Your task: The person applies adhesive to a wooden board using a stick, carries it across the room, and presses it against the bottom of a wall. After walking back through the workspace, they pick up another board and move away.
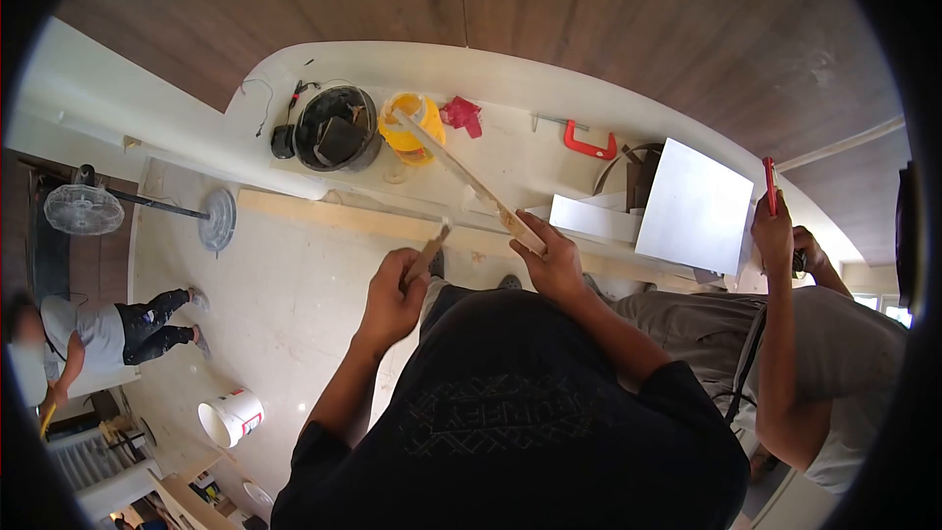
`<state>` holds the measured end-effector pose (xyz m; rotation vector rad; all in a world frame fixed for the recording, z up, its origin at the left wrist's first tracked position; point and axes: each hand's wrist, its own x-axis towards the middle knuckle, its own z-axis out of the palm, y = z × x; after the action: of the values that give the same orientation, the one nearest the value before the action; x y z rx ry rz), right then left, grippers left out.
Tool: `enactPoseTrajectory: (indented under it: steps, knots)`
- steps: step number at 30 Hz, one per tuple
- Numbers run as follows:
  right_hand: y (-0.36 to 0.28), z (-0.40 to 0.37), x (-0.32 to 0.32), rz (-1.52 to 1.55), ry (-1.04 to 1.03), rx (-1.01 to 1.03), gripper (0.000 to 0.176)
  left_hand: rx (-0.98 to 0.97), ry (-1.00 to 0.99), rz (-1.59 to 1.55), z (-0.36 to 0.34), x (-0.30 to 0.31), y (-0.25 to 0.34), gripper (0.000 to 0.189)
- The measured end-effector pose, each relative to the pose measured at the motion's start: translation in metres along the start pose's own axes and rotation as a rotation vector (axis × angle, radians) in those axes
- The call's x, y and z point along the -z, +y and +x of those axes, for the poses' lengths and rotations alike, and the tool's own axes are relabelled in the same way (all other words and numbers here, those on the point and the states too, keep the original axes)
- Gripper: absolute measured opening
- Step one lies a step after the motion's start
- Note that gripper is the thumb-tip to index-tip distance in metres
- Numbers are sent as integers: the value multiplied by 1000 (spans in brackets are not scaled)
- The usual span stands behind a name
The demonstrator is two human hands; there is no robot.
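My left hand (394, 296) is closed round a small brush (429, 248) with a flat brown handle and a pale tip, which points up and away from me. My right hand (555, 260) grips the near end of a long, thin wooden strip (469, 177). From there the strip slants away to the left, and its far end overlaps the open yellow tub (407, 142) on the pale bench (510, 152). The brush tip is to the left of the strip's near part, apart from it.
On the bench are a black bucket (365, 142), a red cloth (461, 116), a red clamp (589, 140) and white panels (695, 206). A person (824, 353) stands close on my right, holding a red tool (770, 186). Leftward are a fan (83, 208), another person (93, 334) and a white bucket (232, 417).
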<state>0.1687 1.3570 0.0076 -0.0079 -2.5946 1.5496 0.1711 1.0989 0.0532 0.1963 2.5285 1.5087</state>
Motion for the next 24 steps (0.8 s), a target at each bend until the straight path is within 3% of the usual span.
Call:
enactPoseTrajectory:
  steps: [2, 6, 12, 15, 18, 19, 24]
  knots:
    - [0, 0, 0, -6, -3, 4, 43, 121, -19, -248, 15, -6, -14, 23]
    - [-3, 0, 0, -2, -9, -9, 43, 143, -85, -468, 32, -20, -27, 21]
    - [-1, 0, -2, 19, 5, 18, 44, 203, -122, -577, 36, -28, -23, 21]
    - [0, 0, -2, 17, -2, 7, 43, 193, -185, -486, 28, -23, -13, 20]
    - [-3, -1, -1, -9, -25, -49, 43, 38, -279, -384, 18, -20, -5, 19]
    - [-5, -1, 0, -20, -35, -73, 43, 127, -326, -462, 14, -16, 8, 19]
    - [-7, -1, 0, 11, -37, -47, 43, 115, -275, -459, 16, -16, 0, 19]
